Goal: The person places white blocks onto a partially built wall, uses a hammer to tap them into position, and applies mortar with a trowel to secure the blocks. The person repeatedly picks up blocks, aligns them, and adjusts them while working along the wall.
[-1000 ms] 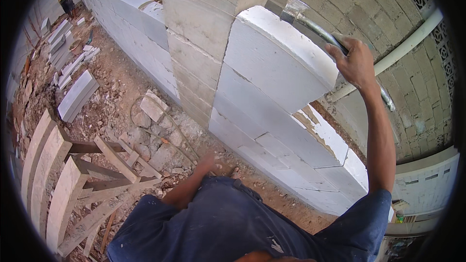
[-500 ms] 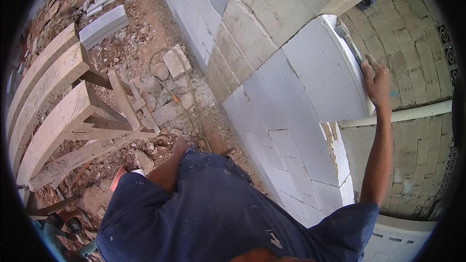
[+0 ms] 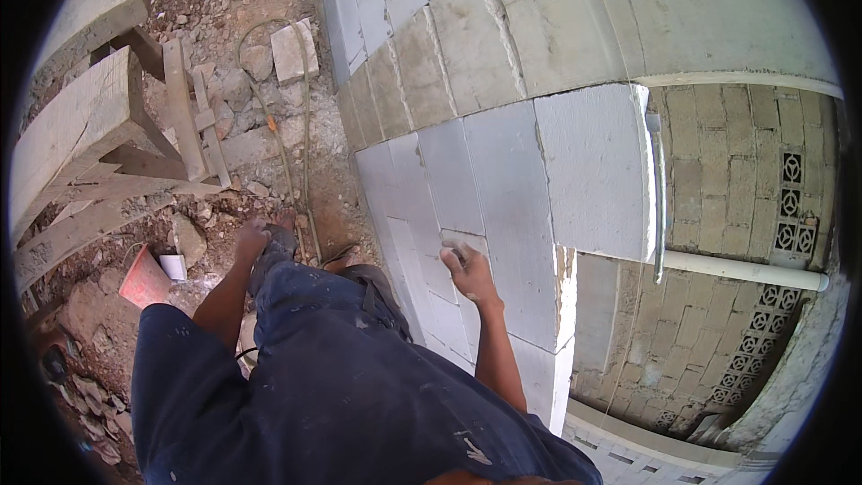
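My right hand [image 3: 470, 274] is in front of a wall of white lightweight blocks [image 3: 512, 184]. Its fingers are loosely bent and apart, with nothing seen in them. Along the top edge of the uppermost block [image 3: 593, 171] runs a long thin metal bar [image 3: 660, 198], apart from that hand. Low on the left, my left hand [image 3: 251, 241] hangs beside my leg, next to a dark shape I cannot make out. Its fingers are too unclear to show whether it holds anything.
Curved wooden forms [image 3: 81, 144] stand on the rubble at left. A red bucket [image 3: 145, 278] sits near my leg. A hose [image 3: 307, 117] loops past a stone slab [image 3: 294, 51]. Beyond the block wall, a white pipe [image 3: 736, 268] crosses a brick wall [image 3: 700, 180].
My right hand has left the top block's edge and the bar there, and moved down and left before the wall face. The view has shifted; the red bucket shows more fully.
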